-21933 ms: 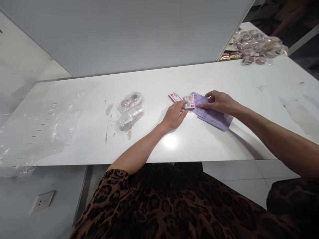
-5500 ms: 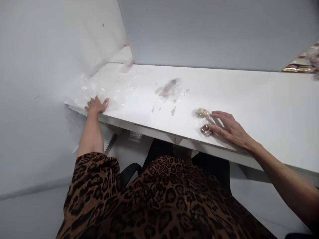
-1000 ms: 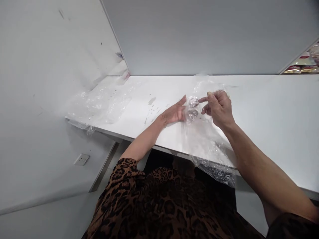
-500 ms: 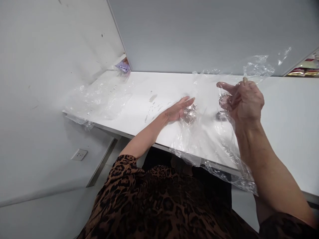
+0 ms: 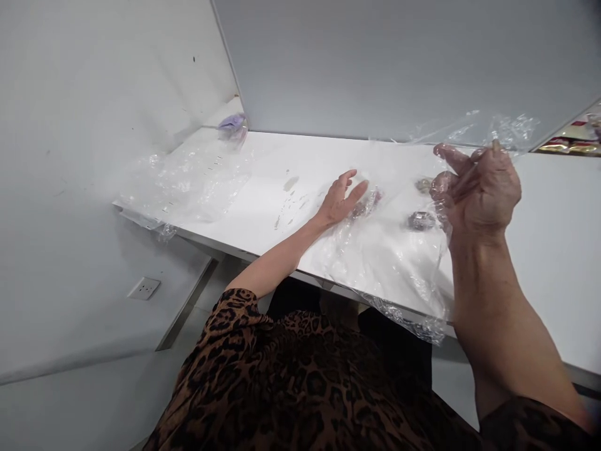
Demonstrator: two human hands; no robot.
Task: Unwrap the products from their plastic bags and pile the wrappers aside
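A large clear plastic bag (image 5: 389,260) lies spread over the white table, its lower part hanging past the front edge. My right hand (image 5: 486,191) is raised at its right side, fingers curled, gripping the bag's film, which stretches up behind the hand. My left hand (image 5: 339,199) is at the bag's left side with its fingers apart, holding nothing. Beside the left thumb, a small reddish wrapped piece (image 5: 370,203) shows through the film. Left of my right wrist are a dark shiny wrapped piece (image 5: 421,220) and a small greenish one (image 5: 424,185), their kind unclear.
More clear plastic bags (image 5: 188,181) cover the table's left end. A purple packet (image 5: 232,122) is in the back left corner. A grey panel (image 5: 399,69) rises behind the white table (image 5: 539,250). Gold and red packets (image 5: 575,138) show at the far right.
My right hand has moved right, pulling the bag's film with it. My left hand has opened and come off the bunched plastic. The small wrapped pieces now show more clearly.
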